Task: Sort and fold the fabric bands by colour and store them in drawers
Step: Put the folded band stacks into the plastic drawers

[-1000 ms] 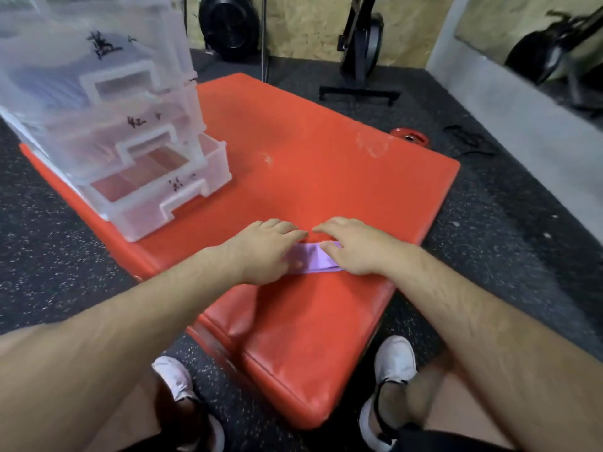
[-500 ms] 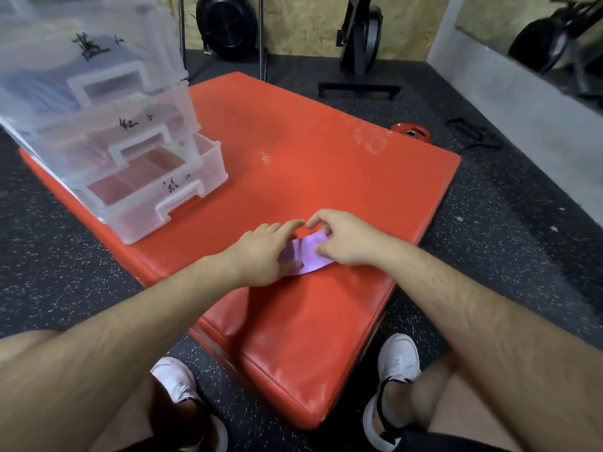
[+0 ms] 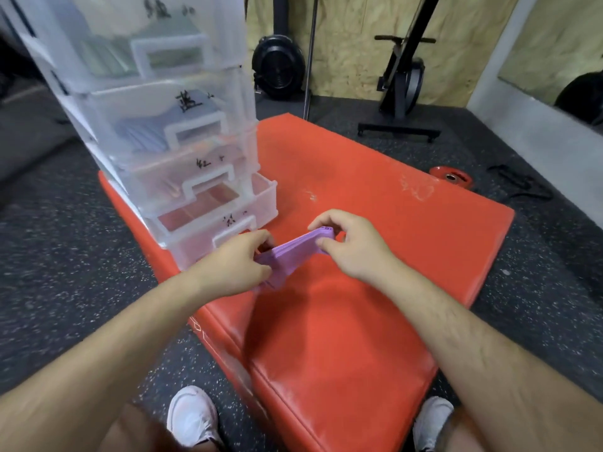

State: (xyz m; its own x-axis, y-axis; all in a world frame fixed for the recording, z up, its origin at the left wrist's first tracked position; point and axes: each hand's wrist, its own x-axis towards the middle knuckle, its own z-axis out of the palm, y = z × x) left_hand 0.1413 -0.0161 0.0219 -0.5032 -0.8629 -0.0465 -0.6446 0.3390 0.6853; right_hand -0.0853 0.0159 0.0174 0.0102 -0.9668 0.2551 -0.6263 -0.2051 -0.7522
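Purple folded fabric band (image 3: 293, 252), held in several stacked layers between both hands, just in front of the lowest drawer. The fingers (image 3: 326, 220) of the right hand (image 3: 349, 246) curl over the band's far, raised end and pinch it against the thumb, so that the layered edge shows between them. The fingers (image 3: 261, 238) of the left hand (image 3: 235, 265) are bent round the near, lower end and grip it. The band slopes upward from left hand to right; whether its lower end touches the surface beneath cannot be told. Below the hands lies a red padded vinyl mat (image 3: 359, 321), scuffed pale in places, which rests on a dark speckled rubber floor (image 3: 65, 256). On the mat's left corner stands a clear plastic four-drawer unit (image 3: 146, 93), each drawer front bearing a black handwritten mark and a white handle. The bottom drawer (image 3: 266, 203) is pulled out; the three above are closed, with greenish, bluish and reddish contents showing dimly through the walls from top to bottom. Two white shoes (image 3: 192, 415) appear at the lower edge, either side of the mat's near corner. Beyond the mat are a small red weight plate (image 3: 452, 177) and a black exercise machine (image 3: 401, 86).
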